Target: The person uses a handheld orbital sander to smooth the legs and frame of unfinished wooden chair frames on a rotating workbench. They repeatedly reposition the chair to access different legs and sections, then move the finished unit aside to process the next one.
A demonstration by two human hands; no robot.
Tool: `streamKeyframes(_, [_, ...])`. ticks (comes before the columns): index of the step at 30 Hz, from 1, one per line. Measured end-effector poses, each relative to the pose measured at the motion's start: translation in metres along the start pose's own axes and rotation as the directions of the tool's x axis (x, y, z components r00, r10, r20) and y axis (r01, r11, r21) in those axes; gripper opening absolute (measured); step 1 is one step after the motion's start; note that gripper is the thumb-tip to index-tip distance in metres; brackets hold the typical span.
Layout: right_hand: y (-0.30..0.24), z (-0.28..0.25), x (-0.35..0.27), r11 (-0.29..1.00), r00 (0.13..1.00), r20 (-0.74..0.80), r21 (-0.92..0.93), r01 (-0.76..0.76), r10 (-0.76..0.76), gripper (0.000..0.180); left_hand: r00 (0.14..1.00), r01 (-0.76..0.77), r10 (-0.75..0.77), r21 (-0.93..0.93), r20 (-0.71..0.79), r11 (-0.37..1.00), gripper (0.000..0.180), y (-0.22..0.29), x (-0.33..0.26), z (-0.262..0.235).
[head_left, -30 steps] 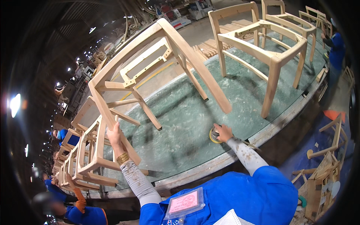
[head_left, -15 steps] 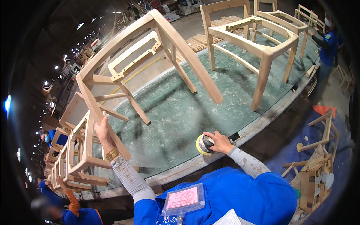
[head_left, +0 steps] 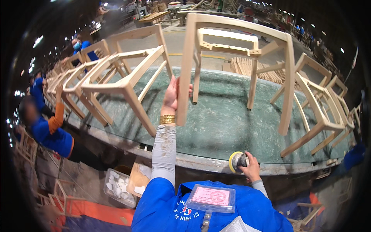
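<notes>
My left hand (head_left: 172, 94) grips the near leg of a bare wooden chair frame (head_left: 235, 50) that stands upside down on the green-topped workbench (head_left: 220, 123). A gold bangle sits on that wrist. My right hand (head_left: 251, 167) holds a round sander with a yellow pad (head_left: 235, 161) at the bench's near edge, close to my body. The sander is apart from the chair frame.
More unfinished chair frames stand on the bench at the left (head_left: 119, 81) and right (head_left: 320, 112). A person in blue with orange sleeves (head_left: 50, 131) works at the left. A clear tub of white pieces (head_left: 118, 187) sits on the floor. Stacked wooden slats (head_left: 241, 65) lie behind the bench.
The view has swung left, so the held chair frame is now centred. My left hand stays on its leg. My right hand has drawn the sander back to the bench's near edge.
</notes>
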State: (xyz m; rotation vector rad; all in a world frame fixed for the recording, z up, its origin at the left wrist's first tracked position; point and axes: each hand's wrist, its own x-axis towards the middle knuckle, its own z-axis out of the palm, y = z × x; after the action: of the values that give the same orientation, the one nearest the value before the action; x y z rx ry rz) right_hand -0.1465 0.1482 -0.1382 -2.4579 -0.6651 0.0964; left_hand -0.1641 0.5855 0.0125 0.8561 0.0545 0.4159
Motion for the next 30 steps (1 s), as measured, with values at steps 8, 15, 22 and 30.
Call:
streamKeyframes(8, [-0.061, 0.032, -0.02, 0.993, 0.99, 0.117, -0.081, 0.089, -0.079, 0.077, 0.981, 0.095, -0.037, -0.302, 0.191, 0.949, 0.068, -0.012, -0.008, -0.011])
streamKeyframes(15, [-0.142, -0.01, 0.017, 0.958, 0.936, -0.21, -0.006, 0.288, -0.283, 0.074, 0.974, 0.109, -0.063, -0.205, 0.219, 0.973, 0.052, -0.016, -0.029, -0.015])
streamKeyframes(22, [-0.306, -0.083, 0.108, 0.773, 0.569, -0.541, -0.294, 0.562, -0.62, 0.073, 0.988, 0.06, -0.053, -0.046, 0.145, 0.997, 0.043, -0.061, -0.062, -0.044])
streamKeyframes(30, [-0.38, -0.084, 0.156, 0.82, 0.674, -0.479, -0.432, 0.376, -0.562, 0.072, 0.981, 0.013, -0.009, -0.023, 0.193, 1.0, 0.044, -0.06, -0.085, -0.041])
